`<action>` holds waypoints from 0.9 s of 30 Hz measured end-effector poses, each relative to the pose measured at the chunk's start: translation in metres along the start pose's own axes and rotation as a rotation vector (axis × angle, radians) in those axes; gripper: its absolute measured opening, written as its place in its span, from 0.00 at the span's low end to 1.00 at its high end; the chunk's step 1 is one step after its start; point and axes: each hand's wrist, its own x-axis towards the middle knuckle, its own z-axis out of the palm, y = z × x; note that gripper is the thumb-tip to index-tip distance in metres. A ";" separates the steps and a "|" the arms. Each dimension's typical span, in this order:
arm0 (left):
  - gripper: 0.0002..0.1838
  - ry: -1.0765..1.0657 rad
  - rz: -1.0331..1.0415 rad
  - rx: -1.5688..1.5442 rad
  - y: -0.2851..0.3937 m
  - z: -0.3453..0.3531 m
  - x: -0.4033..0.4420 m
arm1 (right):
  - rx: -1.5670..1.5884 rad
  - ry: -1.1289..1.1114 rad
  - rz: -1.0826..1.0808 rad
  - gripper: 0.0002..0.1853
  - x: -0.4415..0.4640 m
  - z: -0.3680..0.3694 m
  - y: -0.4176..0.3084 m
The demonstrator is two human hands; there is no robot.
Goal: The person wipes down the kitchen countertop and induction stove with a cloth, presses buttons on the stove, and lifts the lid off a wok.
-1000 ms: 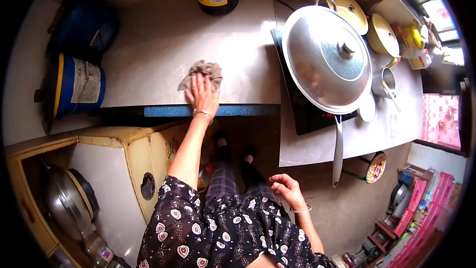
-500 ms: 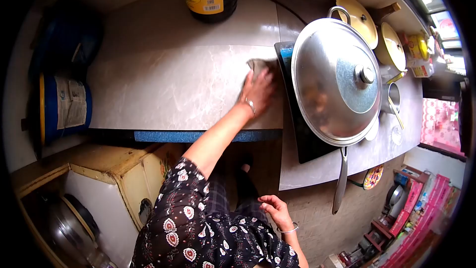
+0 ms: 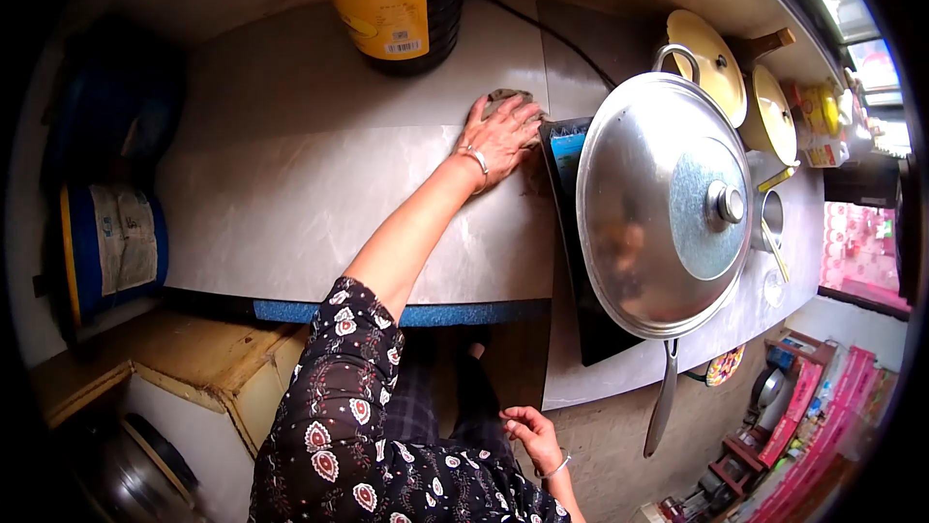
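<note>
My left hand [image 3: 498, 141] lies on a grey-brown cloth [image 3: 505, 97], pressing it onto the marbled grey countertop [image 3: 319, 204]. The cloth shows past the fingers, beside the corner of a black cooktop [image 3: 571, 233]. On that cooktop stands a large pan with a domed metal lid [image 3: 639, 204], and its long handle [image 3: 662, 402] sticks out towards me. Low at my side, my right hand [image 3: 535, 438] hangs with fingers loosely bent and apart, nothing visible in it.
A dark jug with a yellow label [image 3: 382, 20] stands at the back. Blue containers [image 3: 121, 242] sit at the left. Cream lids [image 3: 711, 63], a metal cup [image 3: 764, 218] and packages line the right. A wooden cabinet [image 3: 184, 349] is below; a dark cord [image 3: 547, 29] runs behind.
My left hand has slid the cloth away from me, to the seam across the countertop. The view has tilted, so things appear lower. My right hand stays by my side.
</note>
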 end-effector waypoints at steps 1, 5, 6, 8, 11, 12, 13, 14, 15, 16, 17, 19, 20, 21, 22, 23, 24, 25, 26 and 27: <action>0.23 0.016 0.013 -0.021 -0.004 0.003 0.011 | -0.007 0.002 0.022 0.13 0.002 -0.001 0.003; 0.22 0.020 0.051 -0.010 -0.017 0.014 0.049 | 0.057 0.005 0.070 0.14 0.005 0.003 0.011; 0.22 0.023 0.062 -0.001 -0.018 0.015 0.057 | 0.083 0.008 0.075 0.14 0.006 0.005 0.012; 0.25 -0.039 0.012 0.033 -0.022 0.017 0.074 | 0.077 0.001 0.077 0.14 0.010 0.005 0.021; 0.27 -0.074 -0.158 -0.015 -0.022 0.025 0.099 | 0.110 0.009 0.101 0.15 0.009 0.008 0.023; 0.27 -0.070 -0.193 -0.021 -0.022 0.027 0.104 | 0.113 0.018 0.097 0.15 0.009 0.008 0.023; 0.27 -0.067 -0.229 -0.026 -0.023 0.028 0.108 | 0.116 0.025 0.092 0.15 0.008 0.007 0.026; 0.27 -0.063 -0.261 -0.028 -0.023 0.029 0.113 | 0.122 0.031 0.085 0.15 0.007 0.007 0.029; 0.27 -0.095 -0.249 0.011 -0.020 0.027 0.115 | 0.116 0.030 0.060 0.15 0.006 0.007 0.032; 0.27 -0.117 -0.169 0.025 -0.018 0.026 0.115 | 0.108 0.043 0.081 0.14 0.007 0.007 0.034; 0.27 -0.141 -0.088 0.039 -0.015 0.026 0.114 | 0.102 0.055 0.103 0.13 0.009 0.007 0.036; 0.26 -0.170 0.063 0.030 -0.011 0.033 0.114 | -0.230 -0.042 -0.149 0.13 0.021 -0.016 0.091; 0.26 -0.161 0.117 -0.063 -0.010 0.031 0.112 | -0.227 -0.039 -0.131 0.12 0.022 -0.013 0.090; 0.26 -0.124 0.171 -0.067 -0.012 0.040 0.111 | -0.225 -0.035 -0.115 0.12 0.024 -0.012 0.087; 0.26 -0.085 0.225 -0.072 -0.013 0.048 0.112 | -0.224 -0.029 -0.099 0.12 0.025 -0.010 0.081; 0.26 -0.106 0.210 -0.060 -0.018 0.056 0.115 | -0.209 -0.022 -0.086 0.12 0.027 -0.009 0.080; 0.27 -0.126 0.194 -0.048 -0.023 0.044 0.113 | -0.195 -0.015 -0.074 0.12 0.028 -0.009 0.079; 0.27 -0.147 0.178 -0.041 -0.024 0.035 0.113 | -0.180 -0.006 -0.057 0.12 0.027 -0.010 0.077; 0.27 -0.178 0.135 0.015 -0.026 0.029 0.118 | -0.099 0.021 0.007 0.13 0.024 -0.008 0.075; 0.27 -0.204 0.089 0.075 -0.032 0.022 0.127 | -0.019 0.045 0.067 0.13 0.021 -0.007 0.069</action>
